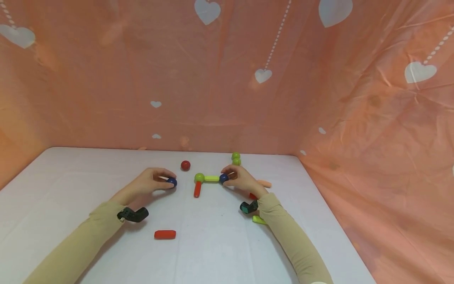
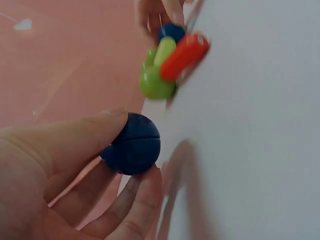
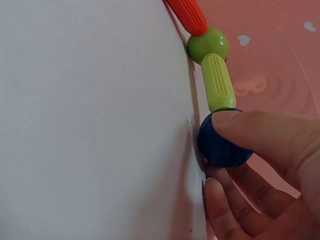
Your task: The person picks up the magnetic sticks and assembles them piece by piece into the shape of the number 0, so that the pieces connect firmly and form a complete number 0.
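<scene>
My left hand [image 1: 149, 182] pinches a loose blue ball [image 2: 134, 145] between thumb and fingers, close over the white table. Opposite it, my right hand [image 1: 244, 179] grips another blue ball [image 3: 222, 142] that forms one end of a joined piece. From that ball a yellow-green rod [image 1: 211, 178] runs left to a green ball [image 1: 199, 178]. A red rod [image 1: 197, 189] sticks out of the green ball toward the near side. A gap lies between the left hand's ball and the joined piece.
On the table [image 1: 209, 252], a red ball [image 1: 185, 165] sits farther back and two green balls [image 1: 236, 159] stand behind the right hand. A red rod [image 1: 164, 234] lies in front. Orange [image 1: 264, 184] and green [image 1: 259, 220] rods lie near the right arm, partly covered.
</scene>
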`<state>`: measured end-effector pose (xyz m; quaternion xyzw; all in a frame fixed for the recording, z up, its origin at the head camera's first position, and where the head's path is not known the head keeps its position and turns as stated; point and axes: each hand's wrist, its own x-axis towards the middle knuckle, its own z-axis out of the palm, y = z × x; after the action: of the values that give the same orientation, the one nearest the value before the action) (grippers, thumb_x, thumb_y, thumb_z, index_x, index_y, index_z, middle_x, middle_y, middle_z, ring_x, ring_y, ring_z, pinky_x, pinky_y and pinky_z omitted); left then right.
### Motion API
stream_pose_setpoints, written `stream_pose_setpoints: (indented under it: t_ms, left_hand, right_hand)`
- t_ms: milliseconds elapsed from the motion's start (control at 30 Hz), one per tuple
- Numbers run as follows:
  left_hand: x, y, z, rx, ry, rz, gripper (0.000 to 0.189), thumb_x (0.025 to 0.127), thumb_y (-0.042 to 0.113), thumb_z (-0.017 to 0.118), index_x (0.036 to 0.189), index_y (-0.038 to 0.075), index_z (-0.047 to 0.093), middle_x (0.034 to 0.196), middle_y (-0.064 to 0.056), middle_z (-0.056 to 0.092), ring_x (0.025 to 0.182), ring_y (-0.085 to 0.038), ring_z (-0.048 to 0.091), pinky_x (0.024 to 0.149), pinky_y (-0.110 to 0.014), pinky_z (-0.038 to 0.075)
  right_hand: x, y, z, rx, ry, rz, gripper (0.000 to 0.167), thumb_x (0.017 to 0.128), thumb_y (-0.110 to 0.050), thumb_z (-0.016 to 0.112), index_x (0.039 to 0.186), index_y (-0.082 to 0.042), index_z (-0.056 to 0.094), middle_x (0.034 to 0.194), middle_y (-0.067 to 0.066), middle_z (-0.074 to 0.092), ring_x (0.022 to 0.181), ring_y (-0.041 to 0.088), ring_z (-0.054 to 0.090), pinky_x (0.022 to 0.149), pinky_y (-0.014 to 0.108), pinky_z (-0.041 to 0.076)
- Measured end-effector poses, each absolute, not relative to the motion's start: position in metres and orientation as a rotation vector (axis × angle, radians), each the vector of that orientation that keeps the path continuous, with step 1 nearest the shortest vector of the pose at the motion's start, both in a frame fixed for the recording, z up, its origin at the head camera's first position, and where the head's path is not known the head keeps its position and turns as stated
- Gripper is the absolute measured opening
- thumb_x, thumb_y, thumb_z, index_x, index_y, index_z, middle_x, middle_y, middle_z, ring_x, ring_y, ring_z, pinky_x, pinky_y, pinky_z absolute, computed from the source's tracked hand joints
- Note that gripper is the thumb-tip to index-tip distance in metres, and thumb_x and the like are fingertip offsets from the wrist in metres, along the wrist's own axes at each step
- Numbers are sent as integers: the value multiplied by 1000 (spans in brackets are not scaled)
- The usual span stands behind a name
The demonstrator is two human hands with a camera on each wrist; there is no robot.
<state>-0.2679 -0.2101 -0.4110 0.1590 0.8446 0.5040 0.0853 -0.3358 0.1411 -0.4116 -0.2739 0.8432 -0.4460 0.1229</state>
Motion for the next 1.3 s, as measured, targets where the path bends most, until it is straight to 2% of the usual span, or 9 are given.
stream_pose_setpoints:
  t_ms: [300, 533, 867, 1067, 1300]
  left_hand:
    - [-247, -193, -410, 299, 2382, 1571, 44, 85, 31, 74, 120, 9, 61, 120, -9, 59, 110, -27, 53, 96, -46, 42]
    - [-243, -177, -414, 301, 2385, 1549, 39, 84, 28, 74, 116, 8, 64, 111, -8, 62, 103, -25, 54, 87, -36, 47]
    - [-237, -163, -412, 274, 2395, 1540, 36, 85, 26, 74, 115, 6, 66, 109, -6, 64, 97, -21, 58, 86, -36, 49]
    - [-234, -159, -410, 248, 2356, 1610, 36, 85, 19, 75, 113, 0, 65, 107, -9, 65, 92, -20, 60, 80, -32, 53]
    - [-234, -154, -411, 221, 2396, 1605, 36, 83, 18, 76, 111, -1, 65, 103, -9, 68, 95, -21, 61, 81, -34, 54]
  right_hand:
    - [-338, 140, -405, -804, 2477, -1256, 43, 83, -9, 75, 122, 0, 58, 115, 12, 62, 106, 25, 60, 93, 34, 48]
    - [-343, 126, -390, -860, 2467, -1257, 45, 86, -10, 72, 126, 2, 55, 120, 19, 60, 109, 29, 58, 93, 35, 48]
    - [-350, 92, -380, -872, 2414, -1204, 41, 92, -23, 65, 128, -3, 58, 115, 6, 63, 106, 19, 58, 86, 29, 51]
    - [-353, 79, -385, -915, 2395, -1152, 35, 93, -21, 64, 124, -5, 62, 110, 3, 67, 102, 15, 60, 86, 28, 49]
    - [-357, 71, -394, -1018, 2416, -1060, 29, 90, -14, 68, 117, -3, 66, 109, 5, 69, 101, 14, 62, 88, 24, 49]
